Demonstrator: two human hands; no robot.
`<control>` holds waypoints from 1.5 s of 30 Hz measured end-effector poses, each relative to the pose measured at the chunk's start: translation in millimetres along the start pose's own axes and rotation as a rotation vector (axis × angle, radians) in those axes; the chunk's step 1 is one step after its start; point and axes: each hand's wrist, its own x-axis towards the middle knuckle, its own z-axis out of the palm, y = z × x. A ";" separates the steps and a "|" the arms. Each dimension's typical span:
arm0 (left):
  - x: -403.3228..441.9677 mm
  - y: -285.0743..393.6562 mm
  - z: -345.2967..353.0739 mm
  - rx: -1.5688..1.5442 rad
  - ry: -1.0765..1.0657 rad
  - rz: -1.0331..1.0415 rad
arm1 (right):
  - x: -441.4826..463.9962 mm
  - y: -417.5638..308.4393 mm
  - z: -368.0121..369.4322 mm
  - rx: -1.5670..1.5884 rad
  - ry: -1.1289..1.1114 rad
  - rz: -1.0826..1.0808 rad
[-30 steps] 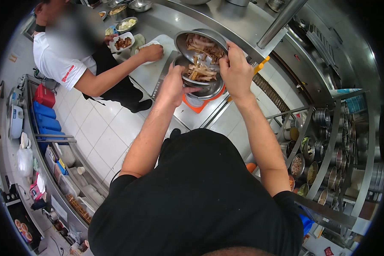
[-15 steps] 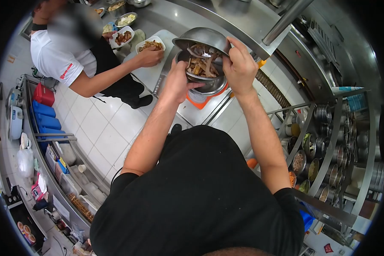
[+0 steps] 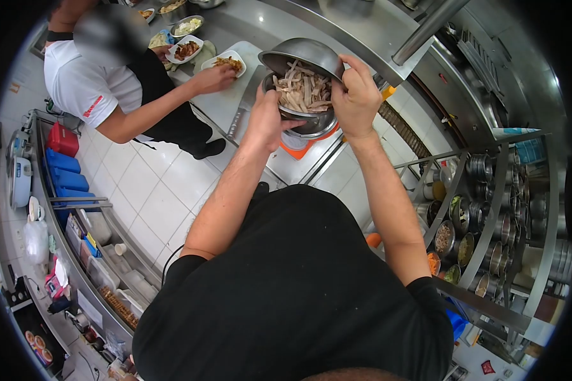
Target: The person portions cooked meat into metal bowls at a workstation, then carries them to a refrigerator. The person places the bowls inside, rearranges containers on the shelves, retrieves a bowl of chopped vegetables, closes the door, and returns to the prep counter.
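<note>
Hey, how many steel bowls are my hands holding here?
2. The upper bowl, tipped, is in the right hand; the lower bowl, under it with meat strips, is in the left hand. Others may be hidden beneath.

A black shirt (image 3: 292,279) with a few pale specks (image 3: 325,295) fills the bottom centre; its black sleeves (image 3: 424,293) are short. Left hand (image 3: 264,120) and right hand (image 3: 358,101) are bare.
</note>
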 end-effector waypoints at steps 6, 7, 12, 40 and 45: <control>-5.1 -2.7 3.0 -0.060 -0.048 0.146 | 9.6 -11.1 -8.3 0.085 0.017 -0.003; -5.6 -2.3 4.6 -0.078 -0.046 0.171 | 11.1 -14.3 -10.1 0.100 0.012 0.002; -3.5 1.4 7.8 -0.089 -0.040 0.200 | 16.3 -25.5 -16.8 0.118 -0.033 -0.027; -30.7 31.0 -6.7 -0.060 -0.042 0.198 | 70.2 -19.3 -28.2 0.172 0.169 0.078; -31.7 26.5 -12.1 -0.039 -0.010 0.184 | 59.8 -17.7 -25.6 0.373 -0.003 0.528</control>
